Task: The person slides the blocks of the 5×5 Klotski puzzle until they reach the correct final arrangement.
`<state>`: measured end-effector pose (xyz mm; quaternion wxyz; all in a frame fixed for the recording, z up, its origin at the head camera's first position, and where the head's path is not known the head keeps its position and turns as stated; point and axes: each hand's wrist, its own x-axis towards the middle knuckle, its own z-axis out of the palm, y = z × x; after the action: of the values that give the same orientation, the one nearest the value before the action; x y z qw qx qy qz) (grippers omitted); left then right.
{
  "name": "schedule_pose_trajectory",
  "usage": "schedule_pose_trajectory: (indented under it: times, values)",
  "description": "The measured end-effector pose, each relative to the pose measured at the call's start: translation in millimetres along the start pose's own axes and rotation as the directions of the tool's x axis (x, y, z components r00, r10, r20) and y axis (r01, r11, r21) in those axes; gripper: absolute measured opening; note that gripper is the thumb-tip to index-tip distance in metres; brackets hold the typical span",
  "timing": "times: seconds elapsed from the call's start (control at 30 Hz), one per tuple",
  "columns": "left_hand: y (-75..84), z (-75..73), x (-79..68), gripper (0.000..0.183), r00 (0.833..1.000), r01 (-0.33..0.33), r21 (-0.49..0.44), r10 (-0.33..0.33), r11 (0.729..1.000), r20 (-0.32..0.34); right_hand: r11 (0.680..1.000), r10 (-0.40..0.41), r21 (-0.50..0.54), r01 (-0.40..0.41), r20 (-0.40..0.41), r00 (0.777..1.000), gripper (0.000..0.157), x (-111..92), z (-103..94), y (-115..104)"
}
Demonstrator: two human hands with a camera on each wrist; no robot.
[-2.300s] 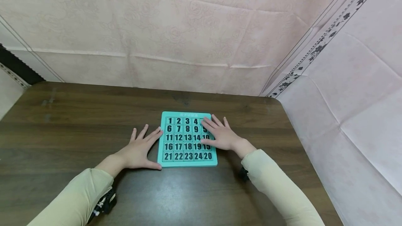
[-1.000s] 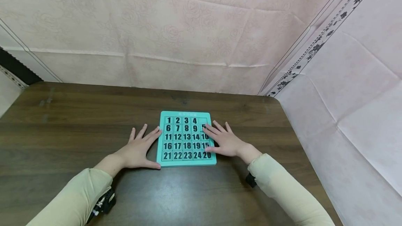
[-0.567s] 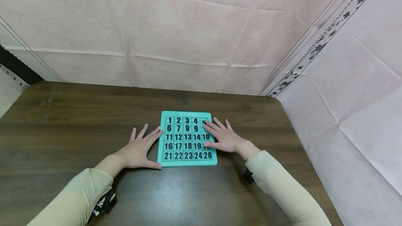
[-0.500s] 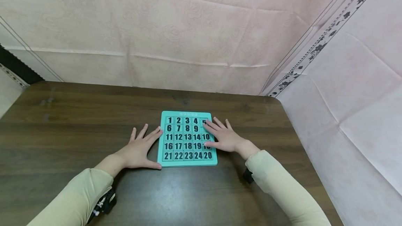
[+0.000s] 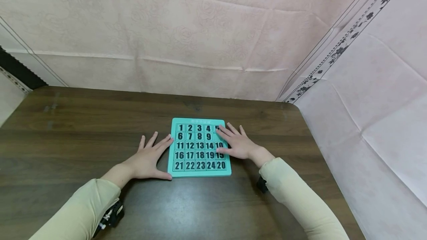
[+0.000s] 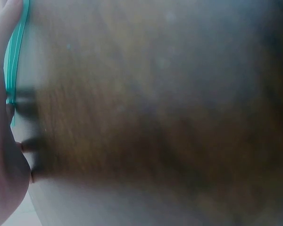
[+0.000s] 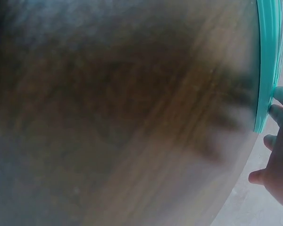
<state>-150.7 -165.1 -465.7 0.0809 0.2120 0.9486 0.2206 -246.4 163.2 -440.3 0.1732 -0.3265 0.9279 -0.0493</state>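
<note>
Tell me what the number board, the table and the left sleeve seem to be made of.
The number board: probably smooth plastic, given its even teal colour and rounded corners.
The table: wood or wood-look laminate, low gloss, from brown grain and soft glare.
The left sleeve: matte cloth, from its soft creases.

The number board point(image 5: 195, 150) looks like smooth plastic with a faintly satin surface, and its edge shows a soft sheen in the right wrist view. The table point(image 5: 83, 121) has a brown wood-grain top, smooth and glossy enough to throw back a pale patch of light near its front. Behind it hangs a creased, matt cloth point(image 5: 186, 40), while the sleeves point(image 5: 83, 206) are soft, matt fabric with gentle folds.
</note>
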Motion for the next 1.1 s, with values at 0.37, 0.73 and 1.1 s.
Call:
schedule_pose_trajectory:
  times: [0.37,0.73,1.1]
  values:
    - [-0.8,1.4,0.4,0.114,1.000,0.001,-0.002,-0.001,1.000,0.001,1.000,-0.012,0.023,0.013,-0.029,1.000,0.079,-6,-0.9,-1]
    - [-0.9,1.0,0.5,0.115,1.000,-0.003,-0.002,0.003,1.000,0.000,0.996,-0.089,-0.011,0.088,-0.048,0.995,0.078,-30,1.4,-4]
    - [-0.3,-0.9,-0.5,0.115,1.000,0.002,-0.008,-0.002,1.000,0.005,0.991,-0.124,-0.047,0.124,-0.002,0.992,0.080,-42,10.0,-10]
